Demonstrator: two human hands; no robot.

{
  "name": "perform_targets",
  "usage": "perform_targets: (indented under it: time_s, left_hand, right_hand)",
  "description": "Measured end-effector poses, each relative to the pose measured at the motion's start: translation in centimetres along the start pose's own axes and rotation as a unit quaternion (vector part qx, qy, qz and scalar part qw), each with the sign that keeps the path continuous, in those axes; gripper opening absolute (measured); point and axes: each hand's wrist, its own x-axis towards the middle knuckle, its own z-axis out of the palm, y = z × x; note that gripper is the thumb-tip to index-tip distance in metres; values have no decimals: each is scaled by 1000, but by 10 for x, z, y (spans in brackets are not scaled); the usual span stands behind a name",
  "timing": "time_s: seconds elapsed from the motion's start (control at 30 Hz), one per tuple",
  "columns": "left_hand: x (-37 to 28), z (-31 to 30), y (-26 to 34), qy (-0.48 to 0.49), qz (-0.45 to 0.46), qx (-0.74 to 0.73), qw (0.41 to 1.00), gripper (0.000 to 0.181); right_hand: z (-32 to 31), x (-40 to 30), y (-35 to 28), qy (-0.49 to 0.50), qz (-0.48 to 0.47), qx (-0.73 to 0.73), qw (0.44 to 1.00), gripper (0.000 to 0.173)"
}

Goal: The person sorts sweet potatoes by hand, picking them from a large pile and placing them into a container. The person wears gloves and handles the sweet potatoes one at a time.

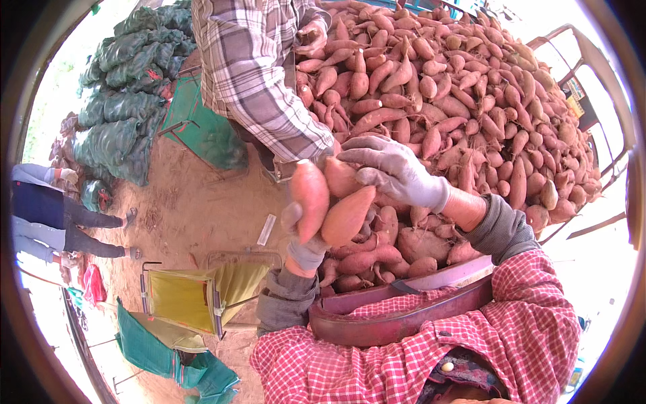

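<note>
My left hand (307, 248), in a grey glove, holds a bunch of sweet potatoes from below. One pale-tipped sweet potato (309, 202) stands nearly upright beside another sweet potato (349, 216) that tilts right. A third sweet potato (339, 177) shows behind them, by the fingertips of my right hand (396, 169). That hand is gloved too, its fingers curved; whether it grips the third one is unclear. Under and beyond both hands spreads a large heap of sweet potatoes (454, 111). Against my checked shirt lies a curved maroon rim (398, 323).
A person in a plaid shirt (252, 65) stands close at the heap's left. Filled green mesh sacks (116, 111) are stacked beyond. Frames with green mesh (189, 101) and yellow cloth (179, 298) stand on the dirt floor. Another person (45, 217) is far left.
</note>
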Motion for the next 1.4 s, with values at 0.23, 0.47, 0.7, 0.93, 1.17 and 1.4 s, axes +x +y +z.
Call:
perform_targets:
  time_s: [0.23, 0.47, 0.7, 0.93, 1.17, 1.4]
  left_hand:
    - [-99, -29, 66, 103, 205, 18, 973, 61]
    - [-275, -110, 167, 423, 414, 99, 800, 51]
    - [-354, -169, 175, 659, 469, -7, 587, 46]
    - [-204, -95, 164, 555, 303, 161, 758, 69]
    - [-47, -12, 73, 124, 45, 127, 983, 73]
    - [2, -12, -36, 162, -237, 98, 953, 62]
  right_hand:
    - [-61, 0, -4, 9, 190, 131, 973, 32]
    - [-121, -52, 57, 39, 302, 36, 952, 41]
    - [-120, -101, 154, 43, 329, -126, 935, 31]
    - [-65, -112, 176, -205, 275, -499, 796, 47]
    - [-83, -94, 178, -97, 428, 11, 899, 42]
    - [-7, -19, 85, -202, 95, 196, 955, 45]
